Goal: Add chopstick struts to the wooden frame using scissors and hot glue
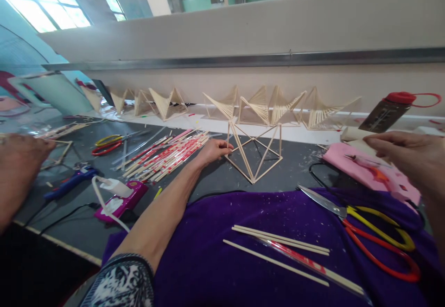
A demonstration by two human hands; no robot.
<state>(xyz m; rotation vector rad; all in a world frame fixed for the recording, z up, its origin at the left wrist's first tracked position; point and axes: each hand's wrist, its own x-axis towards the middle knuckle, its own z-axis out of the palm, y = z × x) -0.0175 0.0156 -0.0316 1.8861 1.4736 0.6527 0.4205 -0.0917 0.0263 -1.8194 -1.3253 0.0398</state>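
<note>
My left hand [216, 152] pinches the left corner of a stick frame [255, 177] built from thin wooden sticks, which stands on the dark table. At the right, my right hand [399, 147] has its fingers together beside a beige roll [358, 134], above a pink cloth [368, 163] with a glue gun [375, 170] on it; whether it grips anything is unclear. Loose sticks [278, 260] and a red-printed packet [299, 257] lie on the purple cloth [208, 251] before me. Large scissors [342, 212] with yellow and red handles rest to their right.
Finished stick models [253, 105] line the wall. A pile of packaged chopsticks [174, 154], smaller scissors [107, 144], a blue glue gun [71, 182] and a pink power strip [121, 200] lie left. Another person's hand [21, 168] is far left; a bottle [387, 110] stands right.
</note>
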